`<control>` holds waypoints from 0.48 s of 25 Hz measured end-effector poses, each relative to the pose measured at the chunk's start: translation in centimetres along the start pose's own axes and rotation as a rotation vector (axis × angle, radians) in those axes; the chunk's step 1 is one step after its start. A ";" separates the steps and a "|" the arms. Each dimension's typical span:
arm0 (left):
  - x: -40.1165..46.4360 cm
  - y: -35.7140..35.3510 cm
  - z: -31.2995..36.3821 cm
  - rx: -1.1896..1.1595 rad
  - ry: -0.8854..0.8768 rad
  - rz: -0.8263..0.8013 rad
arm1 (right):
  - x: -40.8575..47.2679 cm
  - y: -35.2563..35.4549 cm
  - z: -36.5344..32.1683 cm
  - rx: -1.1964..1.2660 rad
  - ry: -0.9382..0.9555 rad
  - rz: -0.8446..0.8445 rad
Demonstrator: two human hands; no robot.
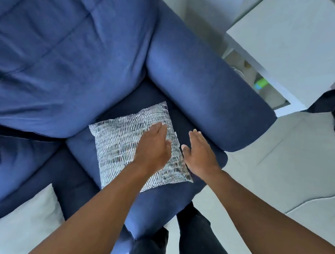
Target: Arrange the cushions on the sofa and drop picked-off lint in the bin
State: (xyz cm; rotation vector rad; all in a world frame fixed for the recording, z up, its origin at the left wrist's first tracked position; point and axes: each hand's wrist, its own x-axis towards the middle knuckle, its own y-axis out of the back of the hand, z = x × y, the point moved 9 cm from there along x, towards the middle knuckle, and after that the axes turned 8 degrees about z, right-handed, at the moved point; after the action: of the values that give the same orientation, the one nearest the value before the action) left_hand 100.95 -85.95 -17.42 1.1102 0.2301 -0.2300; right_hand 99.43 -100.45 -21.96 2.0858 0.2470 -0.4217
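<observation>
A home living room. Blue sofa (pixel 66 54) beyond the hands; white side table (pixel 295 47) to their right.

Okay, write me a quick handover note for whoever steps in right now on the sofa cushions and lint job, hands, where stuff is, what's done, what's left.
Left hand: open, palm down flat on the patterned cushion.
Right hand: open, empty, over the seat at the cushion's right edge.
Patterned cushion lies flat on the blue sofa seat beside the armrest, not propped up. A white cushion sits at lower left.
Done: cushion set on the seat.
Left: stand and arrange the cushions, pick off lint. No bin in view, no lint seen in either hand.
</observation>
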 end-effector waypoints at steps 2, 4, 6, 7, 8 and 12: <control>2.7 -2.0 -0.2 0.004 0.006 -0.016 | 3.2 -2.4 2.3 -0.032 -0.039 -0.042; 5.4 -4.7 -0.9 0.018 0.005 -0.033 | 6.2 -5.0 4.7 -0.053 -0.094 -0.064; 8.7 -8.3 -1.9 0.024 0.004 -0.061 | 9.2 -7.7 7.6 -0.054 -0.169 -0.070; 10.5 -10.5 -2.5 0.017 0.001 -0.079 | 10.7 -9.2 9.1 -0.058 -0.199 -0.062; 12.2 -12.7 -2.9 0.011 -0.009 -0.100 | 12.1 -10.7 10.5 -0.064 -0.218 -0.053; 19.0 -20.6 -5.6 -0.040 0.090 -0.161 | 17.0 -15.4 15.0 -0.033 -0.301 0.026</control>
State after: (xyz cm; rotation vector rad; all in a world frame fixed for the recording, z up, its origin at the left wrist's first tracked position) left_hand 112.53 -90.93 -43.09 1.0643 0.4036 -0.3170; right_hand 106.85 -105.12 -47.94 1.9596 0.0481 -0.7026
